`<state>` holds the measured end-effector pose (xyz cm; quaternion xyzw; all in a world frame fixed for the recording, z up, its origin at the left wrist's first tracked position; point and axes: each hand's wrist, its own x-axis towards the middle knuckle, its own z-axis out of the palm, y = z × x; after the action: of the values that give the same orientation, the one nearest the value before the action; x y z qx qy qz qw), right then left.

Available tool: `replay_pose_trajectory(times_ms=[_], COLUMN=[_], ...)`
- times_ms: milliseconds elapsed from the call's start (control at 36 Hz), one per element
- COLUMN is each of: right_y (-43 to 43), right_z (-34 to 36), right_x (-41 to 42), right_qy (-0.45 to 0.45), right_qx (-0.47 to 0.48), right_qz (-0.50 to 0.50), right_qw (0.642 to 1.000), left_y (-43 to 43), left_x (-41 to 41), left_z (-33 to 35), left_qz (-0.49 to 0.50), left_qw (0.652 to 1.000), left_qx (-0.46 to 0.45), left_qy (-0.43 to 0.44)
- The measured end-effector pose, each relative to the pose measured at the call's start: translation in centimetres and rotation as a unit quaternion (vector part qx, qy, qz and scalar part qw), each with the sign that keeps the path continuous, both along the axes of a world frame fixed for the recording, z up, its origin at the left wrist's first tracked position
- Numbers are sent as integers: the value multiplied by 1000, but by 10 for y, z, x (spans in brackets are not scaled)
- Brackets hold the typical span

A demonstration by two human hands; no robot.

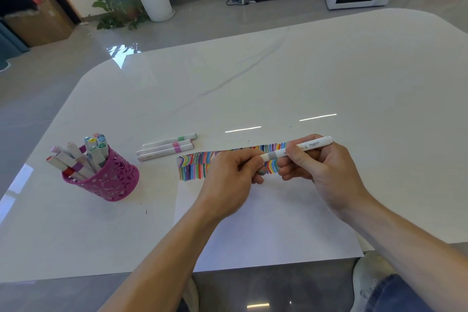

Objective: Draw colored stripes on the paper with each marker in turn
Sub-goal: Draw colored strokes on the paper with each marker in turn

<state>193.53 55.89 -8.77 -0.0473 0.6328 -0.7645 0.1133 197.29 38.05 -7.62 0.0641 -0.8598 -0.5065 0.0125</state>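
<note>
Small print on the marker [314,145] is illegible

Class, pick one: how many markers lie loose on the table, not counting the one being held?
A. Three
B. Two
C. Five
A: three markers lie side by side on the table, between the cup and the paper; the held marker is a fourth.
</note>
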Motion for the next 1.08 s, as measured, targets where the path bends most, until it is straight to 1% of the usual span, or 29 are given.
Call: replay_pose_trajectory(times_ms=[306,528,611,722,861,917,1000,1083], right_y=[-5,0,-2,-6,-10,-13,-18,-23], right_z=[-2,1,5,7,1,-1,-2,-2], right_x=[3,0,-2,-2,2,5,10,16], right_qy=[-21,-11,0,-11,-20,-21,-16,7], right_qx=[-13,9,18,12,51,69,100,140], right_qz=[13,67,83,83,62,64,86,120], right_qw=[1000,998,996,996,997,995,991,983], left_y=[-5,-13,-16,-21,-31,-36,-44,-53], left_x=[4,7,8,10,12,13,17,22], left_z=[2,8,10,13,22,28,37,46], left_qz=[0,-32,-23,14,80,104,136,177], left_qw=[1000,999,997,990,966,955,945,947], left_qx=[-18,-7,48,135,246,276,295,249], left_qy=[-14,-37,-46,-42,-22,-7,38,99])
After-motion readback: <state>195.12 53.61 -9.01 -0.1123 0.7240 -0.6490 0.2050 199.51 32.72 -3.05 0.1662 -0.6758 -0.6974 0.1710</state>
